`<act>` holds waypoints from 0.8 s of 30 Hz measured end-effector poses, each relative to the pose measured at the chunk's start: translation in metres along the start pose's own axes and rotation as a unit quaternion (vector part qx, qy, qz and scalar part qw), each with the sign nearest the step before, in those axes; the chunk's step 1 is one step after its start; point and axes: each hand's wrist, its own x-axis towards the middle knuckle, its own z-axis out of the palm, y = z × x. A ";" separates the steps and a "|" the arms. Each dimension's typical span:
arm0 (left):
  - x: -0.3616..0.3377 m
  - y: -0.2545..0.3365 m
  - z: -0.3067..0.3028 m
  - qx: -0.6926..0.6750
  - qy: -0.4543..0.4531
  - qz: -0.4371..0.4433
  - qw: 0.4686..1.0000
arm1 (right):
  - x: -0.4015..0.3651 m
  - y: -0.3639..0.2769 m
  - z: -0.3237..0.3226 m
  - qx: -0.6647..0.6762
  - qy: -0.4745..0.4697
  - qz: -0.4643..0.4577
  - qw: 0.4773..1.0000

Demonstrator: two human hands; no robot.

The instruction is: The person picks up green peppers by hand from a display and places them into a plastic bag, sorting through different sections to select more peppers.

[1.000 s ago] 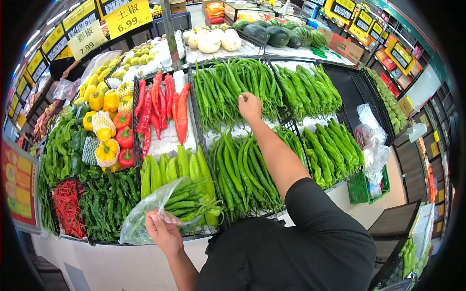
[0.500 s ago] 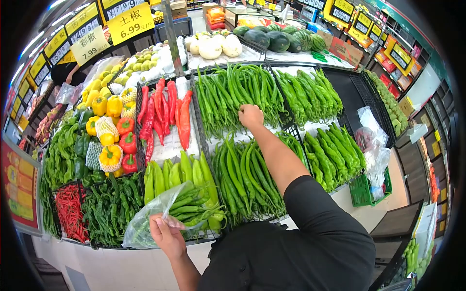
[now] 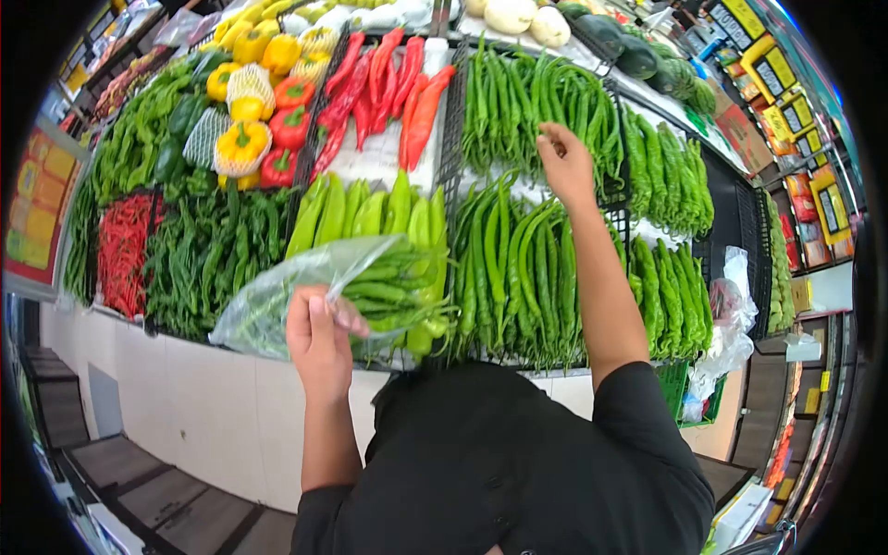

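nearest, at the middle of the near edge of the surface (image 3: 449, 176), the person's left hand (image 3: 319, 333) holds a clear plastic bag (image 3: 264, 301), its grip closed with thumb and fingers pinching the plastic. long green peppers (image 3: 379, 289) lie in the bag, their ends sticking out of its mouth on the right. just behind the bag, and partly hidden by it, are pale green peppers (image 3: 347, 213). at the near left corner lie thin red chillies (image 3: 122, 245), with dark green peppers (image 3: 217, 236) between them and the bag.

right of the pale green ones, a near pile of slender green peppers (image 3: 518, 277) reaches the near edge. past it, the right hand (image 3: 566, 165) is over the front of a far pile of slender green peppers (image 3: 546, 102). its grip is curled in, thumb toward the fingers; whether it is open or has hold of a pepper, one cannot tell. large red peppers (image 3: 379, 88) lie to the left of that pile, past the pale green ones. farther off, by the far edge, are white melons (image 3: 509, 14) and, right of them, dark watermelons (image 3: 636, 57).
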 end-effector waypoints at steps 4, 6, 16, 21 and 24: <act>-0.003 0.006 0.003 0.003 -0.009 0.005 1.000 | -0.075 -0.108 -0.008 0.114 -0.135 -0.086 0.980; -0.007 0.007 0.004 0.013 -0.011 0.010 1.000 | -0.110 -0.145 -0.013 0.110 -0.273 -0.185 0.938; -0.034 0.007 0.004 0.040 -0.042 0.025 0.998 | -0.183 -0.148 0.038 -0.094 -0.413 -0.174 0.889; -0.045 0.007 0.005 0.060 -0.058 0.026 0.996 | -0.185 -0.151 0.045 -0.034 -0.423 -0.081 0.902; -0.047 0.008 0.004 0.068 -0.060 0.029 0.995 | -0.191 -0.139 0.053 -0.017 -0.340 -0.150 0.928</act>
